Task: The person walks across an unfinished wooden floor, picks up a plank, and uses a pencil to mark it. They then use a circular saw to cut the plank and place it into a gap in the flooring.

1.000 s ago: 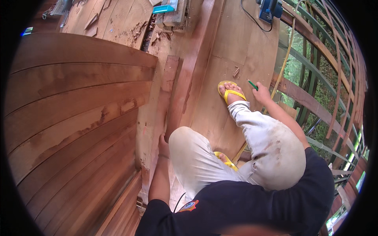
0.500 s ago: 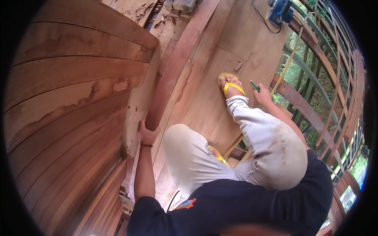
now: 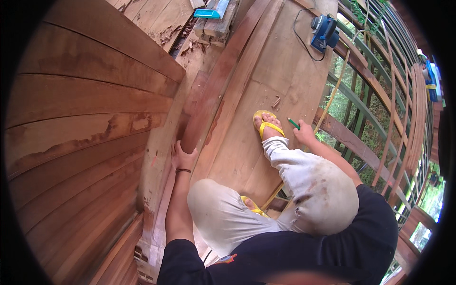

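Note:
My left hand (image 3: 182, 156) is closed around the near end of a long reddish-brown wooden board (image 3: 209, 103), its thumb spread to the right side. This board runs away from me beside the plank wall, and its underside is hidden. Out to the right, my right hand (image 3: 304, 133) holds a green pencil (image 3: 293, 123) between its fingers. The pencil points up and left, just right of my yellow flip-flop (image 3: 270, 127).
The plank wall (image 3: 90, 99) rises at left. A blue power tool (image 3: 325, 33) with a cord lies far right on the wooden floor (image 3: 247, 156). A turquoise-handled square (image 3: 207, 14) rests on a wood block (image 3: 216, 31). Railings (image 3: 361, 99) and openings line the right side.
The view has shifted, bringing the square into sight. My left hand and the board's near end have moved forward along the wall. The pencil stays in my right hand.

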Tool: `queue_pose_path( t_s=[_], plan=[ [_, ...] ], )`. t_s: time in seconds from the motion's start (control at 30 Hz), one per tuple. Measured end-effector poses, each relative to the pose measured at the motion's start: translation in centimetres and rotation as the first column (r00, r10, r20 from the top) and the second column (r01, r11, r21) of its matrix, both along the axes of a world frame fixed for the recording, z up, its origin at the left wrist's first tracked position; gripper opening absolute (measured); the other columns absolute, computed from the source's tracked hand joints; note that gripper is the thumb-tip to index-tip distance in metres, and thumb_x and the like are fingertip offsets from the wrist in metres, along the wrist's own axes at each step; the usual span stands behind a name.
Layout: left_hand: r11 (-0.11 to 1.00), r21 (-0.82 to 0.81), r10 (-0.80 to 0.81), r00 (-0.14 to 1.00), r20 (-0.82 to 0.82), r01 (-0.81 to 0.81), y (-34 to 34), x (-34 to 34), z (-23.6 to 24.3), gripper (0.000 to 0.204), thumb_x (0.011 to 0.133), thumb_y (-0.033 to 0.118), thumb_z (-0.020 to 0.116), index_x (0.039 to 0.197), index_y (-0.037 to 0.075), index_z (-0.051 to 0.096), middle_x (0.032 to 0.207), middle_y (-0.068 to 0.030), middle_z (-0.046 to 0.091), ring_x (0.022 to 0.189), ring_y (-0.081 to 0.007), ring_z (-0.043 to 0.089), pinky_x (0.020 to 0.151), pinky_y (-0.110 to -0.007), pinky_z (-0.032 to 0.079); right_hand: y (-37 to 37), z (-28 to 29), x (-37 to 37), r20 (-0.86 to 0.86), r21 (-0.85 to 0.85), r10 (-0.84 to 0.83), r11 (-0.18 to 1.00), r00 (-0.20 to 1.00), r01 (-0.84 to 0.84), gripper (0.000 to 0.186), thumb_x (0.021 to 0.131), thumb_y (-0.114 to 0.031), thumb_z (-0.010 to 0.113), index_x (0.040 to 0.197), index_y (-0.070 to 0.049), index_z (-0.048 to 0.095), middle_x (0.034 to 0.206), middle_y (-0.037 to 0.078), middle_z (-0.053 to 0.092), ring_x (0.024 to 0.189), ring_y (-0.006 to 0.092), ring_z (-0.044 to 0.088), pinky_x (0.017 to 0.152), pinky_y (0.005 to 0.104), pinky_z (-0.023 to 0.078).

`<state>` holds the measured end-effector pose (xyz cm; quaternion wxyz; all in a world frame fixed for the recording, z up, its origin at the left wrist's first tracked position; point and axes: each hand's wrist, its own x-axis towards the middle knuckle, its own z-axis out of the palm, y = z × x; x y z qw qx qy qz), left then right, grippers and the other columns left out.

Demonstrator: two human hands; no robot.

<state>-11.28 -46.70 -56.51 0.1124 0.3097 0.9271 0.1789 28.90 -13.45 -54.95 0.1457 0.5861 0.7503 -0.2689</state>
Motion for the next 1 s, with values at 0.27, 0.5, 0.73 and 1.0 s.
queue_pose_path(
  t_s=[0.27,0.5,0.73,1.0],
  plan=[
    [0.996,-0.076,-0.059,0.993,-0.103,0.051,-4.5,5.4,0.5,0.061,0.072,0.033,0.077,0.125,0.012,0.054,0.124,-0.0115,0.054,0.119,-0.0348,0.049,0.097,-0.052,0.041,0.0,-1.1,0.4,0.004,0.078,0.045,0.996,0.999,-0.045,0.031,0.081,-0.028,0.061,0.099,-0.003,0.058,0.091,0.027,0.066,0.09,0.0448,0.065,0.08,0.0522,0.05],
    [0.923,-0.324,0.19,0.978,-0.089,-0.209,-18.7,13.1,0.1,0.056,0.09,0.029,0.06,0.142,0.018,0.045,0.131,-0.0068,0.05,0.126,-0.03,0.046,0.1,-0.05,0.042,-0.3,-0.6,0.0,0.048,0.107,0.146,0.983,0.988,-0.15,0.031,0.08,-0.027,0.061,0.098,-0.003,0.053,0.081,0.027,0.064,0.081,0.0467,0.063,0.074,0.0532,0.048],
    [0.915,-0.324,0.228,0.97,-0.08,-0.242,-22.5,12.0,-0.8,0.044,0.09,0.012,0.055,0.133,0.015,0.051,0.124,-0.0063,0.053,0.117,-0.0282,0.053,0.096,-0.046,0.044,1.3,-1.1,0.7,-0.167,0.092,0.143,0.987,0.976,-0.129,0.025,0.086,-0.02,0.055,0.102,-0.001,0.05,0.088,0.029,0.061,0.085,0.0455,0.062,0.076,0.0509,0.047],
    [0.939,-0.215,0.28,0.96,0.019,-0.27,-21.7,11.8,1.8,0.03,0.088,0.01,0.056,0.117,0.012,0.052,0.116,-0.012,0.057,0.109,-0.032,0.056,0.091,-0.046,0.045,4.1,-0.2,-7.0,-0.292,0.187,0.182,0.974,0.939,-0.13,0.023,0.086,-0.02,0.057,0.097,0.0,0.054,0.085,0.023,0.062,0.078,0.0398,0.061,0.073,0.0464,0.047]
  ],
)
